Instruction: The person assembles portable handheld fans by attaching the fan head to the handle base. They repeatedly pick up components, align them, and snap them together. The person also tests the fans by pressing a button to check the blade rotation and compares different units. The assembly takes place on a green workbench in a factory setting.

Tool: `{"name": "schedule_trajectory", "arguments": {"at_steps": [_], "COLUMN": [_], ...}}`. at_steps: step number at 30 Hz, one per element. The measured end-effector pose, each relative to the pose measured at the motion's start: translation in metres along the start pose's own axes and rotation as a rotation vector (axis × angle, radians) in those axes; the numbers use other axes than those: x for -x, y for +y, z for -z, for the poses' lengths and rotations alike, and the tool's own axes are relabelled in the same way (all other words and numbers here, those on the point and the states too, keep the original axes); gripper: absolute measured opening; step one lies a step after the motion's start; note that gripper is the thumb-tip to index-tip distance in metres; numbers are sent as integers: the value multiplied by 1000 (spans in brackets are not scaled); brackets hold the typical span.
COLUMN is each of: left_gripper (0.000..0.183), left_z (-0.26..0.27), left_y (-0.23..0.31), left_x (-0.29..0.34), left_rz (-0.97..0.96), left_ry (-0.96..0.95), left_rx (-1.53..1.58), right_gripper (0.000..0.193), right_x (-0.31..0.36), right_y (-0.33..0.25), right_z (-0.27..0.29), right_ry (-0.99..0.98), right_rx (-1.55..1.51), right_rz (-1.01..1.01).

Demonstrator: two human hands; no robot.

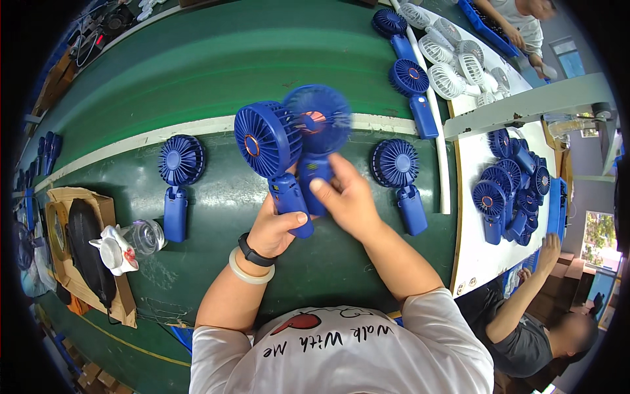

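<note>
above the green worktop (315, 272), left hand (270, 228) closed around the handle of a blue fan (268, 141), right hand (352, 202) gripping a second blue fan (319, 125) with blurred head, just beside the first, a third blue fan (178, 162) lying to the left, a fourth blue fan (396, 164) to the right, white fans (447, 79) heaped at far right

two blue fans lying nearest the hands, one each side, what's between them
In the head view, the left hand holding one blue fan, and the right hand holding a second fan, partly blurred.

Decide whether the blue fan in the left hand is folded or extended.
Extended: the blue fan has its head beyond the handle held in the left hand.
</note>
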State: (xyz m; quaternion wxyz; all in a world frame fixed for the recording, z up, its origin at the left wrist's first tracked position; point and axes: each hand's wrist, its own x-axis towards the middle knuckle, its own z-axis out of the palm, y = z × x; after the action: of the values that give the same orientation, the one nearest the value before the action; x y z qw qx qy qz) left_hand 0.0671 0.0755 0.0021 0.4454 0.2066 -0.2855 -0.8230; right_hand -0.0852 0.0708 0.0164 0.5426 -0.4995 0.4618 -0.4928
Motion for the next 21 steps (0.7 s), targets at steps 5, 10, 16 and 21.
{"name": "schedule_trajectory", "arguments": {"at_steps": [5, 10, 16, 21], "left_gripper": [86, 87, 87, 86], "left_z": [6, 5, 5, 9], "left_y": [6, 3, 2, 3], "left_x": [9, 5, 5, 5], "left_rz": [-12, -4, -18, -34], "left_ry": [2, -166, -209, -195], "left_rx": [273, 376, 377, 334], "right_gripper": [36, 48, 55, 42], "right_x": [-15, -85, -105, -84], "right_y": [-48, -45, -26, -54], "right_z": [31, 142, 175, 145], "right_ry": [0, 459, 344, 278], "right_rx": [771, 1585, 1744, 239], "right_rz": [427, -37, -274, -274]}}
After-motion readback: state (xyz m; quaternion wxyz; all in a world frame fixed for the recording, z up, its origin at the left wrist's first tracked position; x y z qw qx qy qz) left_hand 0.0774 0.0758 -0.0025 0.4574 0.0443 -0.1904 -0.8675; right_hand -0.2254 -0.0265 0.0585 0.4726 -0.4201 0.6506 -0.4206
